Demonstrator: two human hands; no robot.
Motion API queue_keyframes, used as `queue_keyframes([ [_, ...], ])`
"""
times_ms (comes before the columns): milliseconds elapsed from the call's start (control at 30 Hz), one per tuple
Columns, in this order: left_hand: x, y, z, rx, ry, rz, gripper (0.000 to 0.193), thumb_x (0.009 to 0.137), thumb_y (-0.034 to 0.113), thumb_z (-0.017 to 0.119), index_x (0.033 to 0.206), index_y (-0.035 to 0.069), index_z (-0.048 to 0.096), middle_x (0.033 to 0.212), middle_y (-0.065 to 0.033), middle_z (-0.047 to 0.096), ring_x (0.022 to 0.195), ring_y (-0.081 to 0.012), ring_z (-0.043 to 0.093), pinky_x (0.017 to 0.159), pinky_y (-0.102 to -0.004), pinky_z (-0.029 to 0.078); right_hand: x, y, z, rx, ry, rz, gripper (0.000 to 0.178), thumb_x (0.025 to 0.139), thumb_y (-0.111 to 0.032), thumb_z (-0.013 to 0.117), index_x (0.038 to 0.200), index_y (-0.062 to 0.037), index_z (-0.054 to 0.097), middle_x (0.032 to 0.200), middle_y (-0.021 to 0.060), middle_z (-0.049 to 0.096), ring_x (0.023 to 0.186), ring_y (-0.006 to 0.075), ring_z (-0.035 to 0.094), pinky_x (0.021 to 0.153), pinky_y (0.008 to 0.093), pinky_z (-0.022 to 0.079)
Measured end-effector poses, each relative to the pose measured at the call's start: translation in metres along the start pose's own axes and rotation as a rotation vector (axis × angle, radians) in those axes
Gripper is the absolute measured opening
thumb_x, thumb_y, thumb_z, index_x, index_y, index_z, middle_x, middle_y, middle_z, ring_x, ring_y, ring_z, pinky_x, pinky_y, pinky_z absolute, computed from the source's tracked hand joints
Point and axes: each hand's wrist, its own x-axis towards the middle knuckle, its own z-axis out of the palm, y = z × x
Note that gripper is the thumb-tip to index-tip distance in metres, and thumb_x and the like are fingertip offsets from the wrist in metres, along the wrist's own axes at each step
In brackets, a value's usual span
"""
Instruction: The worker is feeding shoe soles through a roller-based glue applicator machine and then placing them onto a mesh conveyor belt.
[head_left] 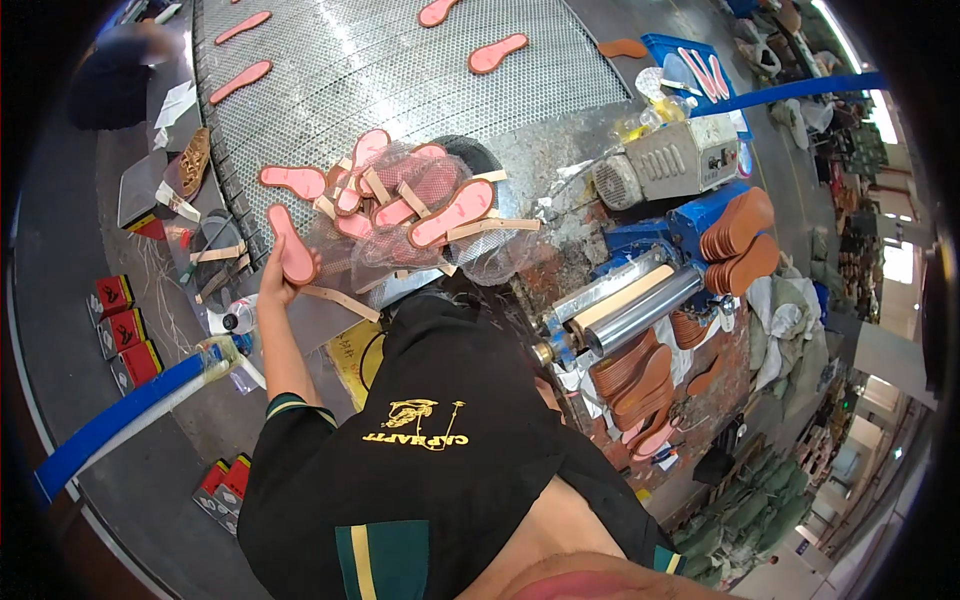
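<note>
My left hand is closed on a shoe insole with a pink face and a brown edge, held upright by its wider lower end. To the right of it lies a heap of similar pink insoles, mixed with strips of tan material and partly covered by a clear net-like bag. One pink insole sits at the left side of the heap, just beyond the one I hold. My right hand is not seen; only a sliver of skin shows beside my black shirt.
A metal mesh conveyor carries scattered pink insoles ahead. On the right stand a roller machine, a grey motor box and stacks of brown insoles. A bottle and a blue bar are at left. Another person is far left.
</note>
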Motion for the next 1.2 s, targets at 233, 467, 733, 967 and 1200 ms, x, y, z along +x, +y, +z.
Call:
queue_keyframes([
  [233,0.084,0.066,-0.012,1.02,0.526,-0.597,0.084,0.072,0.074,0.053,0.109,-0.002,0.052,0.076,-0.0185,0.06,0.059,-0.0347,0.059,0.056,-0.0477,0.051,-0.007,-0.062,0.025,0.18,0.101,0.154,0.019,0.089,-0.021,0.061,0.098,-0.0057,0.064,0.072,-0.0006,0.061,0.056,0.0076,0.053,0.045,0.0225,0.039],
  [467,0.081,0.113,0.039,1.352,0.42,-0.503,0.082,0.068,0.073,0.059,0.102,-0.002,0.057,0.079,-0.0156,0.06,0.077,-0.0287,0.063,0.066,-0.0482,0.047,-0.031,-0.12,0.051,0.118,0.039,-0.101,0.019,0.09,-0.02,0.06,0.107,-0.0126,0.059,0.083,-0.0048,0.061,0.067,0.0043,0.056,0.053,0.0189,0.045],
  [733,0.094,0.068,0.012,0.528,0.277,-0.174,0.066,0.082,0.066,0.051,0.106,0.004,0.052,0.085,-0.0131,0.061,0.071,-0.0308,0.062,0.062,-0.0534,0.052,0.009,-0.041,0.037,-0.096,-0.003,-0.295,0.017,0.089,-0.02,0.061,0.101,-0.0082,0.062,0.079,-0.0017,0.06,0.063,0.0085,0.055,0.05,0.0249,0.042],
  [967,0.121,0.03,-0.044,-0.192,0.219,0.051,0.086,0.084,0.066,0.046,0.134,-0.003,0.033,0.136,-0.0239,0.039,0.125,-0.0401,0.039,0.105,-0.0487,0.033,-0.031,-0.086,0.037,0.1,0.166,0.116,0.024,0.085,-0.026,0.066,0.092,-0.0025,0.062,0.073,0.0032,0.062,0.058,0.0113,0.058,0.047,0.0252,0.044],
  [1200,0.152,0.03,-0.053,-0.035,0.391,-0.094,0.08,0.085,0.06,0.05,0.128,-0.007,0.041,0.128,-0.0246,0.048,0.116,-0.0372,0.05,0.095,-0.0469,0.044,-0.028,-0.069,0.043,0.169,0.172,0.183,0.023,0.086,-0.025,0.065,0.094,-0.0041,0.061,0.072,0.0015,0.06,0.056,0.0095,0.055,0.046,0.0235,0.042],
])
